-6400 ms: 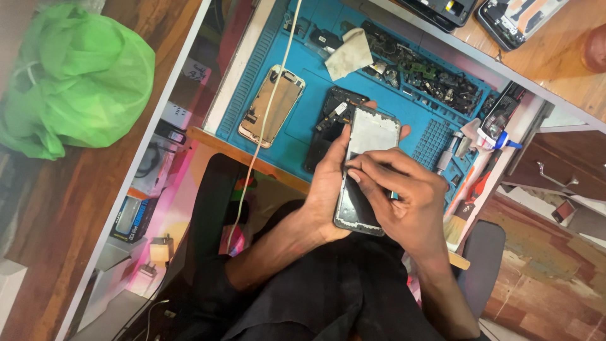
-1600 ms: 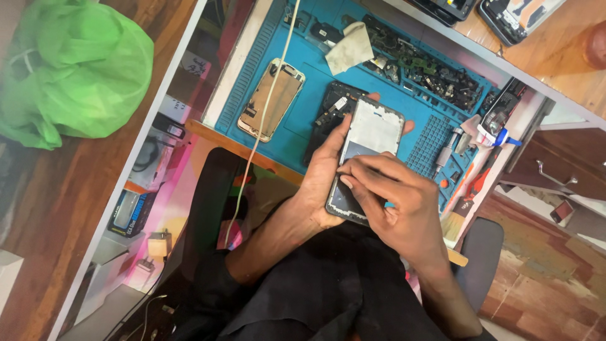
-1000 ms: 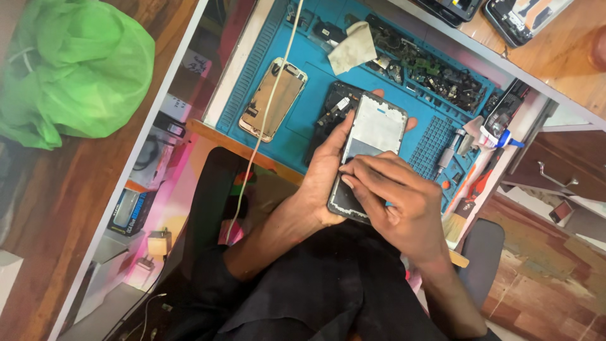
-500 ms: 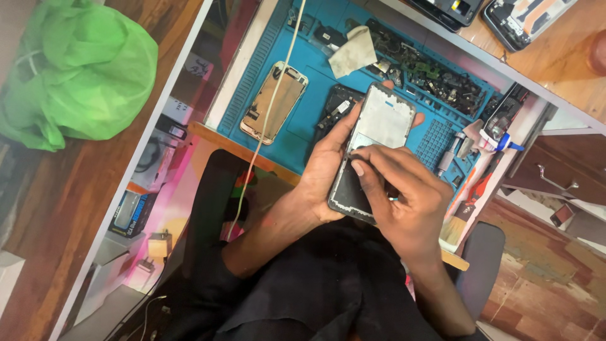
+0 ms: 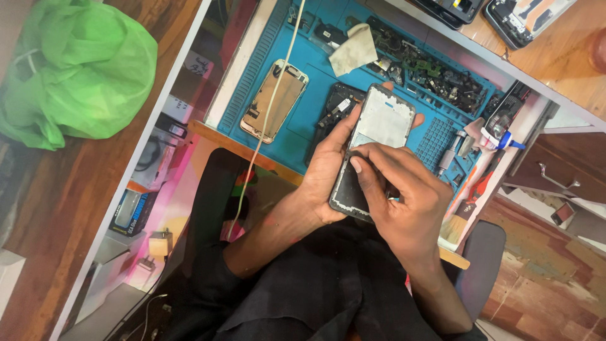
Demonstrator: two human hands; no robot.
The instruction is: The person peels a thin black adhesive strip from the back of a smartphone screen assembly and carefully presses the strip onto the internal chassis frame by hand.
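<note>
**Opened phone held over a blue repair mat**

From my remote seat, I saw the left hand clasped around the edge of a phone frame, holding it tilted above the person's lap and the near edge of the blue work mat. The frame's upper part showed a pale inner plate, its lower part dark. The right hand lay over the lower part, its fingers curled and pressed to the dark surface, with something pale blue just showing under them (too hidden for me to tell what it was, or whether the hand gripped it).

On the mat, just beyond the frame, lay a second dark phone body, and to its left a gold-toned phone back with a white cable running across it. A crumpled cloth sat near a row of small dark parts along the mat's far side. A green plastic bag rested well apart on the wooden surface to the left.
</note>
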